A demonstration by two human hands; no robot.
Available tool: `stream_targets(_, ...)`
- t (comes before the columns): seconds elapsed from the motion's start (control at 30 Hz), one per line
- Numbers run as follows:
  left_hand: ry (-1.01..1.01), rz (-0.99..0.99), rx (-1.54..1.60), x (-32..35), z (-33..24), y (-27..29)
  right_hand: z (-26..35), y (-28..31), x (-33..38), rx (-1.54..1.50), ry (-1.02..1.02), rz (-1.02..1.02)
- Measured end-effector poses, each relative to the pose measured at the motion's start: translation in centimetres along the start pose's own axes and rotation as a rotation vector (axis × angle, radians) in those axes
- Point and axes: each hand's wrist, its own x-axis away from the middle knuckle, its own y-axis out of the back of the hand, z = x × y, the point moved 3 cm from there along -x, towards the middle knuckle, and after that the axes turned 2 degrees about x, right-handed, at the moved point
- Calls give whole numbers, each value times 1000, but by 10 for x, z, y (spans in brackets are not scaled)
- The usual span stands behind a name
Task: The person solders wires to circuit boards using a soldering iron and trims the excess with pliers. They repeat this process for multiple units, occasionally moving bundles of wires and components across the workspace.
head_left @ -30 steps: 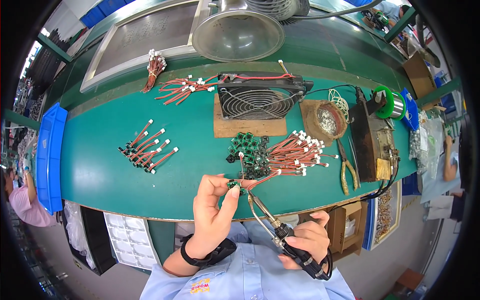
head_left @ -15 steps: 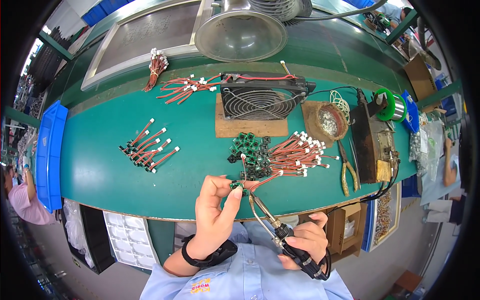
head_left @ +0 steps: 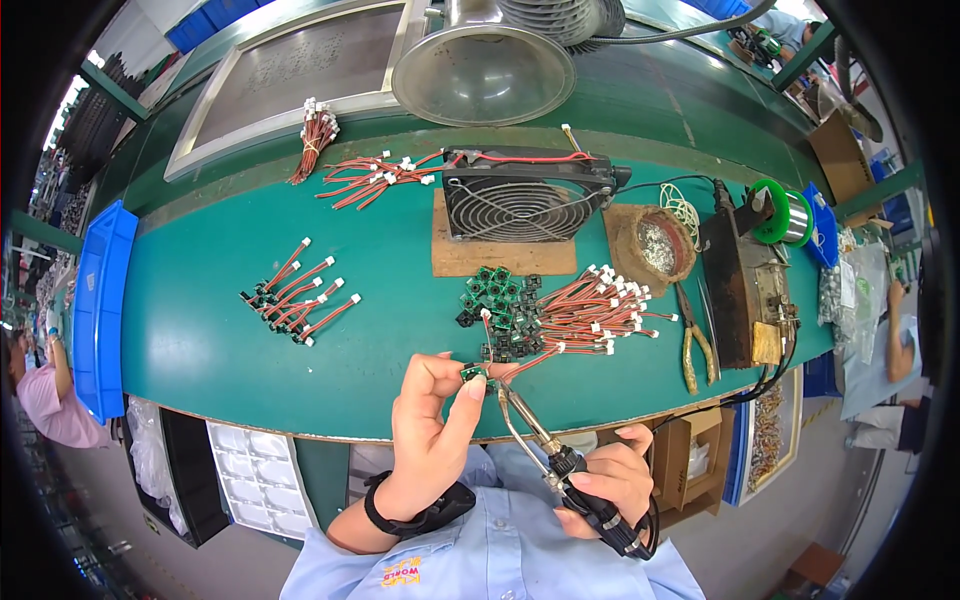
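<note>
Two hands are occupied at the near edge of a green bench top. One small circuit board is pinched between the thumb and fingers of the left hand, just in front of a pile of boards. A soldering iron is gripped in the right hand, its tip held close to the board's right edge, near a red lead; whether contact is made cannot be told.

If the pinch were loosened, the board could be twisted and a joint spoiled. If the lead were nudged, its wire could be left crooked. A left fingertip could be burned, the presumably hot tip being held so close.

Behind the pile, a black fan is stood on a brown panel, with a metal hood set beyond. Wired boards are laid to the left, towards a blue tray; pliers and a solder spool are kept at the right. At far left, a co-worker's pink sleeve is seen.
</note>
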Motion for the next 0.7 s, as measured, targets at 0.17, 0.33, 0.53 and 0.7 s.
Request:
stream_targets(0.17, 31, -53, 21, -1, -4, -3, 0, -1, 2, 9, 3, -1)
stream_targets(0.33, -16, -18, -43, -2, -2, 0, 1, -2, 5, 10, -10, 6)
stream_targets(0.53, -16, -16, -92, 1, -2, 2, 2, 0, 6, 14, -15, 25)
stream_targets(0.7, -37, -6, -41, 0, -5, -2, 3, 1, 7, 21, -12, 20)
